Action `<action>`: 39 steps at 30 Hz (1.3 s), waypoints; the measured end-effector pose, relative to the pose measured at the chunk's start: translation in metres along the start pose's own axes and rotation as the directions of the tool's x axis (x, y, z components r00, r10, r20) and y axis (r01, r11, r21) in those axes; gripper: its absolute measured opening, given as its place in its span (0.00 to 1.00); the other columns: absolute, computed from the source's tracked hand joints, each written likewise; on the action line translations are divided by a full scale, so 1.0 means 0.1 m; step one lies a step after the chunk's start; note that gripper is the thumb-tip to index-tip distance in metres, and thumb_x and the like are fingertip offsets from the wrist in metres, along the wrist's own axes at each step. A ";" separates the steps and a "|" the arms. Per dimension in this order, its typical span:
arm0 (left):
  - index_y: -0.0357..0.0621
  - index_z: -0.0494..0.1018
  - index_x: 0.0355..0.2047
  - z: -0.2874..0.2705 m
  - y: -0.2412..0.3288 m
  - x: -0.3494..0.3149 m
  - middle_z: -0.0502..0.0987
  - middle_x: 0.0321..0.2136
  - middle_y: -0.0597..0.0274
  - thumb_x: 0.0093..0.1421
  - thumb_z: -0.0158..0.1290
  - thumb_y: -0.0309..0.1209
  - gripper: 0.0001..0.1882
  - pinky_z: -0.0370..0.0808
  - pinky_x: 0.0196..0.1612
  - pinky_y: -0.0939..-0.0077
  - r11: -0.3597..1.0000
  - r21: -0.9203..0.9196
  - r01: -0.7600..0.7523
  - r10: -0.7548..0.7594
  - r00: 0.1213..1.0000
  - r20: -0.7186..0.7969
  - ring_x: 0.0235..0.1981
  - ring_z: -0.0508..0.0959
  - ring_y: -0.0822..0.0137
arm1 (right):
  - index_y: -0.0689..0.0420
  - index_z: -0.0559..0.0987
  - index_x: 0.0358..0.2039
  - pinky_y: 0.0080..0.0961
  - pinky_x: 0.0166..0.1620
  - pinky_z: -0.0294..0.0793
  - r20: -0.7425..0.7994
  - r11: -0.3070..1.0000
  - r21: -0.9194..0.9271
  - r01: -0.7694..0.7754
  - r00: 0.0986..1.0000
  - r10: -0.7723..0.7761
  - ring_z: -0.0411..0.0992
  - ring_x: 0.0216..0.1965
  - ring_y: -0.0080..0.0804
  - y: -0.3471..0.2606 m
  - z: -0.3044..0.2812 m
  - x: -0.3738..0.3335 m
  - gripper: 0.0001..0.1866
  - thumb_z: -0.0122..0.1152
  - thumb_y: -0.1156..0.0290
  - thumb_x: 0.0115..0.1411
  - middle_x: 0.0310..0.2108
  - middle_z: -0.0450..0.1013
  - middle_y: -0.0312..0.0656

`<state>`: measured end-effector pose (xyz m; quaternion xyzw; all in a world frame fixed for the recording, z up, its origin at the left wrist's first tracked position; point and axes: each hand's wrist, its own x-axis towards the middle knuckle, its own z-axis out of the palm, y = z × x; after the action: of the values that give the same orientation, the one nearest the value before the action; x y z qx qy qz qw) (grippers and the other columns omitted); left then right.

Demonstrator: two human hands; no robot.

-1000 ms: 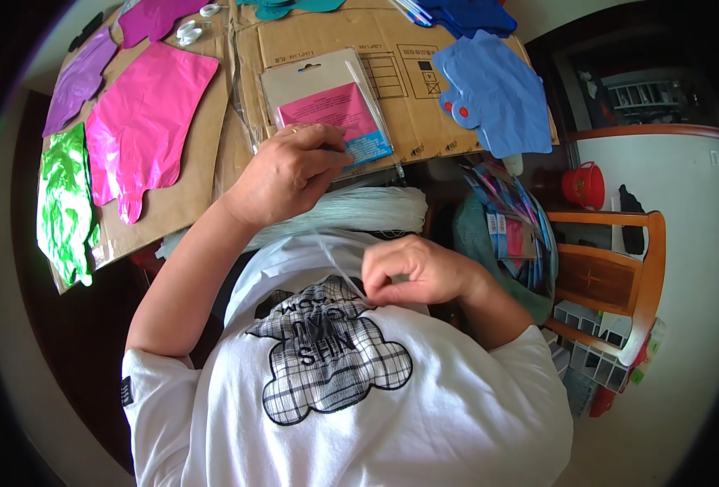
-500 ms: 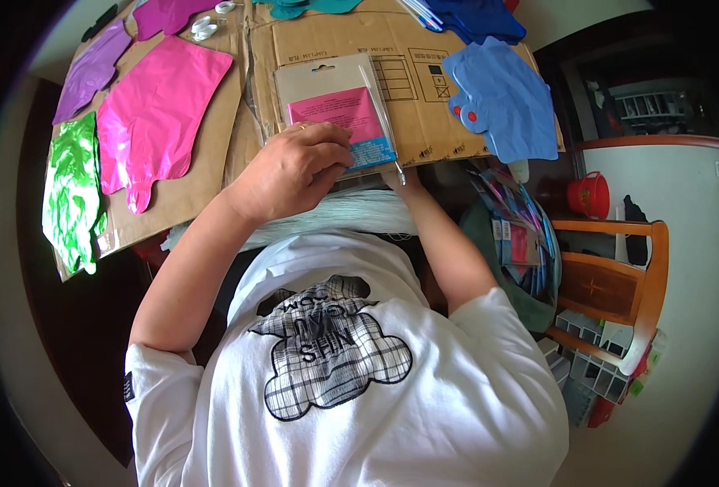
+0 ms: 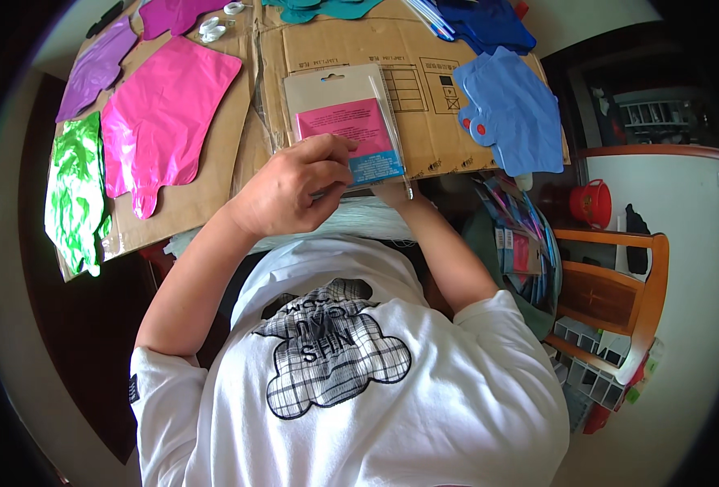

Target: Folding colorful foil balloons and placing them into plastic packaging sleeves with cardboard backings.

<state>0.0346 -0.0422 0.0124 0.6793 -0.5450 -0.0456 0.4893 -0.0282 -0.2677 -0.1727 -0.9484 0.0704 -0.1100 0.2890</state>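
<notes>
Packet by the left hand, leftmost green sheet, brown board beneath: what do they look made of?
Packet: apparently clear plastic, perhaps card inside; glossy, transparent right edge.
Green sheet: probably metallic foil film; mirror-like, crinkled highlights.
Brown board: likely cardboard, matte; tan, carton-style printing.

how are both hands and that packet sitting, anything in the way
Left hand curled at lower left of flat packet, grip unclear. Right hand at packet's near edge, fingers hidden. Packet on cardboard; pale strands near hands.
</notes>
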 end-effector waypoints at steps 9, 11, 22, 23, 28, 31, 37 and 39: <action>0.41 0.74 0.40 -0.30 0.19 -0.18 0.72 0.40 0.55 0.40 0.58 0.25 0.22 0.69 0.55 0.52 0.966 0.235 -0.105 0.088 0.993 0.081 0.52 0.73 0.50 | 0.54 0.79 0.39 0.38 0.42 0.72 0.360 0.971 -0.109 0.214 0.919 -0.162 0.73 0.39 0.45 -0.63 -1.84 -0.43 0.16 0.68 0.71 0.48 0.37 0.72 0.46; 0.44 0.71 0.49 -0.27 0.28 -0.27 0.71 0.48 0.55 0.40 0.62 0.28 0.31 0.66 0.59 0.52 0.929 0.361 -0.076 0.025 0.989 0.144 0.55 0.70 0.51 | 0.53 0.77 0.43 0.38 0.43 0.70 0.205 0.931 -0.150 0.334 0.931 -0.301 0.71 0.40 0.43 -0.78 -2.03 -0.37 0.21 0.69 0.73 0.45 0.39 0.71 0.44; 0.44 0.73 0.40 0.00 0.15 -0.41 0.74 0.42 0.59 0.46 0.64 0.28 0.20 0.68 0.58 0.54 0.831 0.555 -0.049 0.074 0.997 -0.023 0.51 0.74 0.56 | 0.52 0.79 0.43 0.33 0.39 0.66 -0.008 0.708 -0.149 0.690 0.715 -0.699 0.68 0.30 0.31 -0.89 -1.67 -0.04 0.25 0.74 0.72 0.41 0.40 0.70 0.37; 0.43 0.72 0.39 0.00 0.16 -0.41 0.75 0.41 0.59 0.47 0.64 0.27 0.18 0.68 0.58 0.54 0.838 0.544 -0.046 0.079 0.996 -0.038 0.50 0.75 0.56 | 0.52 0.79 0.42 0.33 0.40 0.65 -0.003 0.704 -0.155 0.693 0.712 -0.702 0.68 0.32 0.31 -0.90 -1.67 -0.07 0.24 0.74 0.71 0.41 0.40 0.69 0.36; 0.42 0.72 0.33 -0.02 0.15 -0.42 0.75 0.40 0.57 0.48 0.64 0.23 0.13 0.73 0.51 0.58 0.905 0.425 0.008 0.051 0.991 -0.127 0.46 0.77 0.55 | 0.51 0.80 0.39 0.32 0.41 0.64 -0.042 0.787 -0.099 0.609 0.787 -0.615 0.69 0.31 0.29 -1.02 -1.67 -0.14 0.20 0.74 0.69 0.41 0.37 0.70 0.34; 0.41 0.72 0.31 -0.02 0.14 -0.42 0.76 0.40 0.56 0.48 0.63 0.21 0.12 0.76 0.46 0.64 0.940 0.332 0.073 -0.017 0.985 -0.170 0.45 0.78 0.55 | 0.51 0.81 0.35 0.31 0.41 0.65 -0.078 0.861 -0.051 0.507 0.857 -0.509 0.70 0.30 0.29 -1.07 -1.65 -0.17 0.16 0.74 0.68 0.43 0.36 0.72 0.34; 0.41 0.71 0.33 -0.06 0.14 -0.40 0.76 0.39 0.55 0.49 0.62 0.20 0.12 0.76 0.41 0.72 0.960 0.191 0.203 -0.165 0.967 -0.195 0.41 0.78 0.57 | 0.59 0.80 0.29 0.18 0.25 0.66 0.024 0.960 0.260 0.103 0.993 -0.113 0.66 0.21 0.18 -1.16 -1.60 -0.11 0.06 0.69 0.76 0.51 0.31 0.73 0.36; 0.41 0.71 0.36 -0.08 0.21 -0.36 0.76 0.39 0.54 0.50 0.62 0.19 0.14 0.76 0.39 0.72 0.946 0.146 0.290 -0.256 0.943 -0.214 0.40 0.78 0.58 | 0.61 0.79 0.28 0.17 0.26 0.66 0.113 0.984 0.179 -0.013 0.994 -0.007 0.66 0.21 0.19 -1.22 -1.63 -0.04 0.07 0.69 0.77 0.50 0.29 0.73 0.35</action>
<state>0.0102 -0.0075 0.0140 0.7902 -0.3971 0.0009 0.4668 -0.0643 -0.2529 0.0274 -0.9231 0.0452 -0.0615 0.3768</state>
